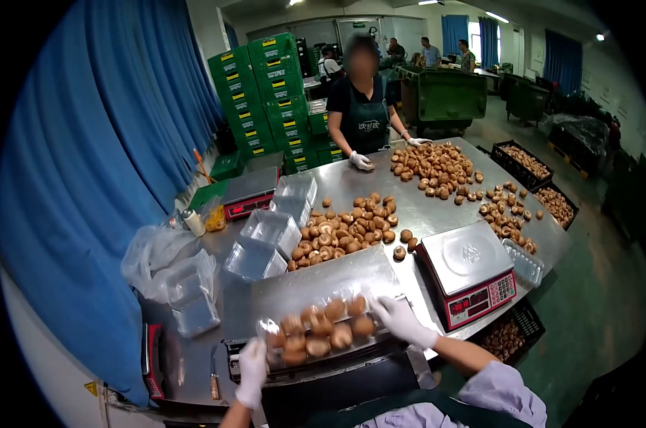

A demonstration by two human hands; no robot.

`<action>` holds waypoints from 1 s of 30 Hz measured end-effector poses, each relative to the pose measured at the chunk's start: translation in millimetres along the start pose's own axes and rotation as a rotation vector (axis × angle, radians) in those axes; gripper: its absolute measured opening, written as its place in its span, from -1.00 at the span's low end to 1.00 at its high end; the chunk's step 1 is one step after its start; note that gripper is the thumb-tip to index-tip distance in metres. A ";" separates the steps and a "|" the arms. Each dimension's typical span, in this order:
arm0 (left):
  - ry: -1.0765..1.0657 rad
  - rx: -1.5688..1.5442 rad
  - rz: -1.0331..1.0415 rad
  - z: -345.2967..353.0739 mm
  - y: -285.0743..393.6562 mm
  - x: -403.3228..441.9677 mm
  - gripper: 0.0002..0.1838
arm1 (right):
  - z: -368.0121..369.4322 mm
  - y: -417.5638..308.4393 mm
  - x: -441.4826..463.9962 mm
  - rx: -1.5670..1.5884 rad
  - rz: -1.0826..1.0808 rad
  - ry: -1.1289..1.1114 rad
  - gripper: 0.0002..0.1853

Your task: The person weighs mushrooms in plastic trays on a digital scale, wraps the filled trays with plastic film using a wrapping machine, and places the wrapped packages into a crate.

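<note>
A clear plastic tray of brown mushrooms (319, 329) is held between my two white-gloved hands, over a flat metal-topped unit (323, 282) at the table's near edge. My left hand (252, 371) is closed at the tray's left end. At its right end, my right hand (403, 321) grips the edge with fingers forward. Shiny clear plastic shows around the mushrooms; whether it is film or only the tray wall I cannot tell. Beyond the unit lies a pile of loose mushrooms (348, 230). Stacked clear trays (255, 258) stand to its left.
Right stands a red scale (472, 271); another scale (251, 191) is further left. A knife (214, 378) lies near my left hand. Across the steel table (323, 175), a gloved co-worker (365, 107) stands by more mushrooms (437, 167). Mushroom crates (522, 160) sit right; green crates (276, 85) rise behind.
</note>
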State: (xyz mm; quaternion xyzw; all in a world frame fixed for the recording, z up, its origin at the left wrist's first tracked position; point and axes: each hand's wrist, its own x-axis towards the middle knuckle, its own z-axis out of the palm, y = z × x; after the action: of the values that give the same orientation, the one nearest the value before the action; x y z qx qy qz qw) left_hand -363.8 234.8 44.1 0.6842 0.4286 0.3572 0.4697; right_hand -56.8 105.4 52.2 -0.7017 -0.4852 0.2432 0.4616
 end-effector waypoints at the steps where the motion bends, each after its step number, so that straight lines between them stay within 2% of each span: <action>1: 0.057 0.035 0.007 1.3 -8.1 -35.9 -0.74 | -4.8 -1.5 -33.0 0.005 -0.004 -0.045 -0.70; 2: 0.094 0.047 -0.055 3.1 -21.6 -68.4 -0.70 | -2.9 12.2 -66.5 -0.012 0.044 -0.080 -0.70; 3: 0.069 0.036 -0.294 4.5 -5.3 -99.2 -0.71 | -5.6 12.6 -93.8 -0.037 0.083 -0.136 -0.70; 4: 0.076 0.129 -0.150 -1.7 -83.1 -127.8 -0.70 | -5.9 16.1 -118.3 -0.061 0.127 -0.201 -0.69; 5: -0.086 0.026 -0.444 2.5 -46.3 -148.9 -0.87 | 3.6 37.3 -138.2 -0.108 0.211 -0.238 -0.68; 6: -0.034 -0.039 -0.425 14.9 -51.6 -161.5 -0.80 | 15.4 58.8 -151.5 -0.151 0.292 -0.277 -0.66; 7: -0.115 0.071 -0.432 12.8 -91.3 -168.4 -0.82 | 24.2 72.2 -155.2 -0.276 0.370 -0.357 -0.63; 8: -0.200 0.182 -0.440 11.0 -126.7 -172.9 -0.84 | 24.7 70.8 -151.8 -0.271 0.374 -0.367 -0.63; 9: -0.110 0.090 -0.412 15.0 -115.7 -166.0 -0.69 | 21.9 62.4 -143.1 -0.317 0.314 -0.405 -0.61; 10: -0.135 0.021 -0.547 13.5 -113.6 -162.2 -0.67 | 16.6 53.0 -135.7 -0.363 0.256 -0.443 -0.59; 12: -0.141 0.234 -0.490 9.9 -81.4 -155.3 -0.68 | 1.0 34.8 -117.3 -0.319 0.325 -0.568 -0.59; 14: -0.137 0.122 -0.571 0.6 -85.6 -151.7 -0.72 | -5.4 42.7 -111.2 -0.467 0.175 -0.584 -0.56; 15: 0.012 0.030 -0.583 -3.0 -74.8 -152.5 -0.77 | -16.5 32.4 -109.6 -0.358 0.254 -0.536 -0.55; 16: 0.120 0.434 -0.418 -6.0 -38.0 -151.1 -0.76 | -27.6 25.1 -111.7 -0.296 0.286 -0.478 -0.55; 17: 0.153 0.408 -0.449 -7.7 -41.9 -160.5 -0.74 | -38.6 17.8 -113.8 -0.231 0.315 -0.418 -0.54; 18: 0.186 0.385 -0.481 -10.9 -49.7 -175.0 -0.71 | -40.5 32.3 -119.9 -0.381 0.357 -0.471 -0.57; 20: -0.022 0.711 -0.261 -0.7 -76.1 -209.0 -0.72 | -40.5 40.2 -142.3 -0.385 0.446 -0.612 -0.51; 21: -0.155 0.500 -0.554 11.8 -91.2 -218.4 -0.74 | -18.5 101.5 -165.0 -0.390 0.345 -0.683 -0.49; 22: -0.220 0.285 -0.594 33.0 -91.9 -217.4 -0.75 | -10.9 94.5 -172.4 -0.333 0.135 -0.634 -0.52; 24: -0.302 -0.031 -0.515 70.6 -78.9 -205.1 -0.75 | 17.6 128.2 -172.1 -0.063 0.214 -0.514 -0.60; 25: -0.348 -0.118 -0.478 80.4 -71.4 -194.6 -0.75 | 11.5 99.5 -162.7 0.202 0.426 -0.429 -0.68; 26: -0.399 -0.181 -0.446 87.5 -63.4 -187.3 -0.76 | 21.4 104.2 -162.7 0.696 0.278 -0.366 -0.73; 27: -0.447 -0.224 -0.424 92.0 -55.1 -180.0 -0.76 | 23.8 97.3 -162.9 0.866 0.263 -0.433 -0.74; 30: -0.578 -0.285 -0.378 94.0 -42.0 -178.2 -0.76 | 25.8 68.4 -159.0 0.971 0.270 -0.666 -0.75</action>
State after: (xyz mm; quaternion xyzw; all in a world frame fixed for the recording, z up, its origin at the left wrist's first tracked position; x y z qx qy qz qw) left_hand -357.9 46.9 -39.6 0.5934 0.3431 0.1125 0.7194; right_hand -111.3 -35.0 -36.9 -0.3523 -0.3439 0.6999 0.5174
